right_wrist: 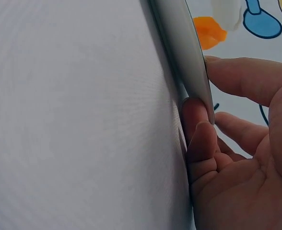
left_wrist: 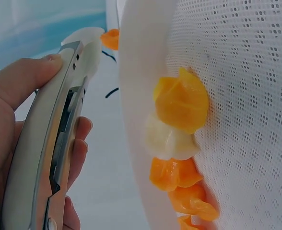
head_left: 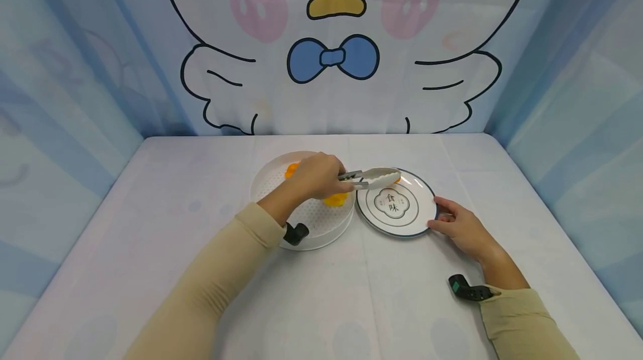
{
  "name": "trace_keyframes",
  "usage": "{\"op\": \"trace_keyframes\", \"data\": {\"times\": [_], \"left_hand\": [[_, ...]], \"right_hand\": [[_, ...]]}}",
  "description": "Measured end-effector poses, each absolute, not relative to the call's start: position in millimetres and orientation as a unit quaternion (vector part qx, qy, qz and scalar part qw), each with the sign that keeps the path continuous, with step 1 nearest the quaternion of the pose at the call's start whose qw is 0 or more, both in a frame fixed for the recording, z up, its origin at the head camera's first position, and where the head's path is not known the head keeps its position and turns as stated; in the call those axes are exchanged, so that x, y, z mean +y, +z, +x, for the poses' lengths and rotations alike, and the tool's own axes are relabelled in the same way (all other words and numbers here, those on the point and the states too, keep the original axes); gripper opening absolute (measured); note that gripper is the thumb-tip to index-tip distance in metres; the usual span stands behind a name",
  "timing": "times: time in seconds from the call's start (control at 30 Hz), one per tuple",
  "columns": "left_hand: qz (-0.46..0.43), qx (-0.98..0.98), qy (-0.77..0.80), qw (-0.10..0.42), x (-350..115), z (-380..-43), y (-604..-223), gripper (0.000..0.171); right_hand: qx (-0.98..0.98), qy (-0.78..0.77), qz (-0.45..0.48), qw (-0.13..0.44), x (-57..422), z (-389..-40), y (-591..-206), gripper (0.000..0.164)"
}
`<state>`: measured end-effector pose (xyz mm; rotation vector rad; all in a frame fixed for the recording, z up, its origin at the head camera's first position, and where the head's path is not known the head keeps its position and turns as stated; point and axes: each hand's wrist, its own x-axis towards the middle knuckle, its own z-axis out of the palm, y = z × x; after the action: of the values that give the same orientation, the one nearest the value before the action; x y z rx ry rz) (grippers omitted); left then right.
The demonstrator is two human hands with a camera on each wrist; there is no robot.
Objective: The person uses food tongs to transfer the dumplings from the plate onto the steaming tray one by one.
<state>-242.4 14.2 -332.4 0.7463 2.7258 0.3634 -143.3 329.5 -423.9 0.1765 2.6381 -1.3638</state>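
Note:
My left hand [head_left: 317, 174] grips metal tongs [head_left: 373, 174] with whitish tips, which reach over the left part of a white plate [head_left: 412, 215] with a dark rim and printed characters. An orange dumpling [right_wrist: 209, 32] is at the tips of the tongs, mostly covered by them in the head view; whether they pinch it or it rests on the plate I cannot tell. My right hand [head_left: 459, 226] pinches the plate's right edge, thumb above and fingers beneath. Below my left hand stands a round white steamer [head_left: 313, 229] holding several dumplings, among them a yellow dumpling [left_wrist: 182, 100] and a whitish dumpling [left_wrist: 170, 139].
A white cloth [head_left: 321, 310] covers the table. Behind it hangs a backdrop [head_left: 331, 106] with a cartoon figure, and blue-white curtains [head_left: 577, 97] close off the sides. The steamer and plate stand side by side, nearly touching.

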Motion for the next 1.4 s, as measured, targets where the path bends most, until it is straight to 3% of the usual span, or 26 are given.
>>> {"op": "trace_keyframes", "data": {"times": [0.57, 0.97, 1.4], "left_hand": [[0.258, 0.948, 0.136, 0.131, -2.6, -238.3, -329.2, 0.031], [0.258, 0.957, 0.068, 0.116, -3.8, -238.9, -331.7, 0.043], [0.258, 0.958, 0.031, 0.119, 6.4, -236.2, -330.7, 0.045]], "right_hand": [[0.881, -0.463, 0.051, 0.08, 330.3, -143.5, -424.6, 0.078], [0.883, -0.46, 0.055, 0.081, 330.0, -142.7, -425.1, 0.078], [0.881, -0.463, 0.051, 0.081, 330.2, -141.6, -424.5, 0.077]]}}
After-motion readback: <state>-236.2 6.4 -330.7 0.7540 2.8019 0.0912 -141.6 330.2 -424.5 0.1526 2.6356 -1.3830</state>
